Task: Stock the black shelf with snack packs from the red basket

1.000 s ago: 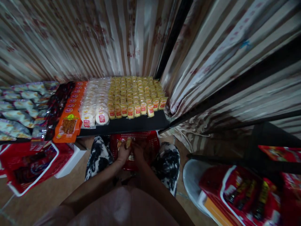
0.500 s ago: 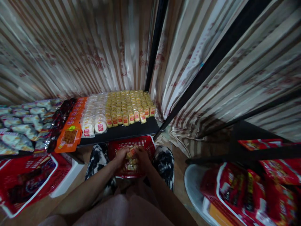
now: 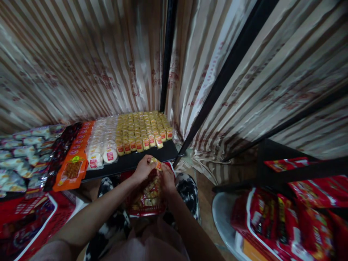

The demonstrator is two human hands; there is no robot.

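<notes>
My left hand (image 3: 143,168) and my right hand (image 3: 166,178) are raised together over a red basket (image 3: 146,212) on my lap, and between them they hold a small yellow snack packet (image 3: 156,164). More such packets lie in the basket under my hands. Just beyond, a black shelf (image 3: 136,161) carries rows of the same yellow packets (image 3: 143,131), with round white packets (image 3: 102,143) to their left.
Orange packets (image 3: 72,168) and dark packets (image 3: 58,156) lie further left on the shelf, then silvery bags (image 3: 16,163). Red baskets of goods stand at lower left (image 3: 32,224) and lower right (image 3: 293,224). Striped curtains and a slanted black frame pole (image 3: 217,87) close in behind.
Both hands rose out of the basket with a yellow packet and now hold it near the shelf's front edge. The view has tilted and shifted.
</notes>
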